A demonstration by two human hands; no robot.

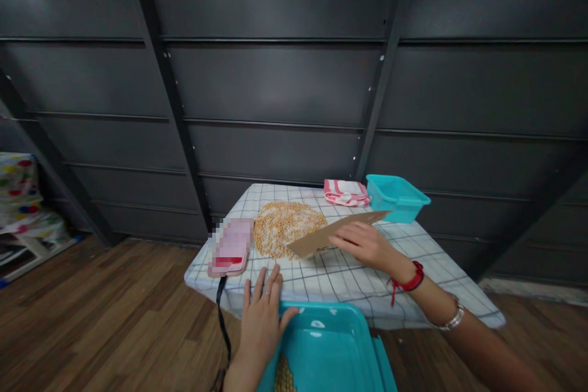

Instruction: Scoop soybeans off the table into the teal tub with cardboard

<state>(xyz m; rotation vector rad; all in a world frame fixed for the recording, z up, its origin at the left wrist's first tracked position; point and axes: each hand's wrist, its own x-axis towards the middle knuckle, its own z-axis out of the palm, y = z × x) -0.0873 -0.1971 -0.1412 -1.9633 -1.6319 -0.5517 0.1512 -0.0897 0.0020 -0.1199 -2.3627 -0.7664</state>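
Observation:
My right hand [361, 245] grips a flat strip of brown cardboard [316, 240] by its near side and holds it slanted over the table. At the strip's left end lies a spread of small bead-like pieces [282, 226], golden and whitish. With fingers stretched flat over the table's front edge, my left hand [263, 312] is open, its thumb on the rim of a turquoise bin [331, 309]. That bin stands against the near side of the table. Some golden round pieces [285, 373] show in its lower left; its near end is out of frame.
A white checked cloth covers the table [441, 275]. On it are a phone-like pink object [232, 245] at left, partly pixelated, a folded red-and-white cloth [345, 192] and a second turquoise bin [397, 199] at the back right. A dark panelled wall [271, 86] stands behind.

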